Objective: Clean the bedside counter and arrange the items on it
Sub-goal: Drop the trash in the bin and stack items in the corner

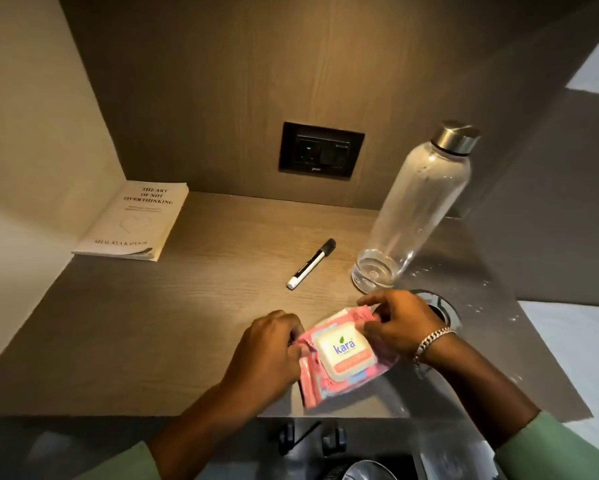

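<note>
Two hands are clamped on a pink pack of wet wipes (343, 358), which is held at the near edge of the wood-grain bedside counter (194, 306), toward 6 o'clock in the view. The pack's left end is pinched by the left hand (270, 351), and its far right corner is gripped by the right hand (395, 323); the hands are kept apart by the width of the pack. A white flip lid (345, 349) printed "kara" is seen on top of the pack, lying shut. A metal chain bracelet (433, 339) is worn on the right wrist, and pale green sleeves (561, 448) are seen on both forearms.

At 12 o'clock from the pack, a marker (312, 264) with a black cap and white end is laid flat on the counter, well apart from the hands. At 1 o'clock, a clear bottle (415, 209) with a steel cap is stood upright, nearly empty, with a round metal fitting (445, 311) set into the counter just beside its base and partly hidden by the right hand. Water droplets (478, 289) are scattered on the counter to the right of the bottle. At 10 o'clock, a paperback book (135, 221) titled "The Art of Not Overthinking" is laid flat in the back left corner, touching the side wall. A black socket plate (320, 150) is mounted on the back panel at 12 o'clock.
</note>
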The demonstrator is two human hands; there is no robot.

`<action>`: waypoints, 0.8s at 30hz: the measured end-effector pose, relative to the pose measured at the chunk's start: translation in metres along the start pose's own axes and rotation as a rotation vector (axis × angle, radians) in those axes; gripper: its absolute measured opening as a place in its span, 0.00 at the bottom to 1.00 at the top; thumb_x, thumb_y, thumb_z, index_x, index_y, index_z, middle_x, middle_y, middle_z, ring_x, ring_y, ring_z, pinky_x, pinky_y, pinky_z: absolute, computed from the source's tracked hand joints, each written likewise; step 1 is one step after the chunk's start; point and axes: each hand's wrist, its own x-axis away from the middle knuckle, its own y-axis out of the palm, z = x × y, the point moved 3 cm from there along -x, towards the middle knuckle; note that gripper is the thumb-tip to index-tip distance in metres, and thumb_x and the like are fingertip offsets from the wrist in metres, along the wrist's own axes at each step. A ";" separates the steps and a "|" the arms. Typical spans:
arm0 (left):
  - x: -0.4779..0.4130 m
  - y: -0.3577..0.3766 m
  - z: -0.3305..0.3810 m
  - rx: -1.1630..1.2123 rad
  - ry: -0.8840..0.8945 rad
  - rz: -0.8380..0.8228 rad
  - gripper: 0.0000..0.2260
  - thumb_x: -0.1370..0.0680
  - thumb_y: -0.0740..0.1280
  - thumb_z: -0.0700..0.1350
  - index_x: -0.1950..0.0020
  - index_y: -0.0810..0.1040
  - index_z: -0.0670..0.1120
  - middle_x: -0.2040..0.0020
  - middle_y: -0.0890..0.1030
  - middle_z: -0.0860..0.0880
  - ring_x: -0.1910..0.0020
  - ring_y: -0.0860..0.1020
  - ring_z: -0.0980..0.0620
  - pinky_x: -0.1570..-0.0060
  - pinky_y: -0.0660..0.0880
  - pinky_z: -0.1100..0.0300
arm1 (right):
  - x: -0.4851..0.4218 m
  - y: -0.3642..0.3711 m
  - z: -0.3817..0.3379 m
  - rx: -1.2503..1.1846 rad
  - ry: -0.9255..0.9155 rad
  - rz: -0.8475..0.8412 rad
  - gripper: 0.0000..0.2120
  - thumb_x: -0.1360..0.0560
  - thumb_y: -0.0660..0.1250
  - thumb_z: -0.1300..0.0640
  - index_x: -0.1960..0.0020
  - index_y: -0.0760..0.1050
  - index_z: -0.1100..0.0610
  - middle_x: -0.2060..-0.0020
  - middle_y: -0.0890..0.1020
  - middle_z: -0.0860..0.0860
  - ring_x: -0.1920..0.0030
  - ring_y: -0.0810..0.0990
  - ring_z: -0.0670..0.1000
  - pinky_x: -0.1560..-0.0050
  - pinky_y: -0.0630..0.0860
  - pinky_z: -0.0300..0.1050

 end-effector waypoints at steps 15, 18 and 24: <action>-0.104 -0.213 -0.141 0.201 -0.325 0.796 0.10 0.27 0.64 0.35 0.52 0.83 0.42 0.51 0.85 0.42 0.54 0.82 0.45 0.58 0.74 0.62 | -0.161 0.102 -0.251 -1.045 -0.051 0.101 0.06 0.38 0.75 0.69 0.67 0.80 0.60 0.66 0.80 0.59 0.67 0.75 0.54 0.65 0.75 0.47; -0.111 -0.223 -0.154 0.014 -0.309 0.676 0.11 0.26 0.64 0.37 0.48 0.83 0.44 0.46 0.84 0.43 0.48 0.82 0.44 0.51 0.73 0.62 | -0.194 0.118 -0.281 -1.046 -0.028 0.146 0.09 0.37 0.73 0.68 0.71 0.77 0.58 0.72 0.79 0.56 0.71 0.75 0.54 0.66 0.78 0.49; -0.098 -0.216 -0.166 0.008 -0.313 0.593 0.13 0.25 0.64 0.42 0.42 0.79 0.51 0.40 0.82 0.51 0.43 0.80 0.49 0.47 0.72 0.65 | -0.221 0.128 -0.292 -1.081 -0.063 0.060 0.07 0.29 0.71 0.67 0.51 0.83 0.63 0.63 0.83 0.56 0.63 0.81 0.54 0.67 0.81 0.44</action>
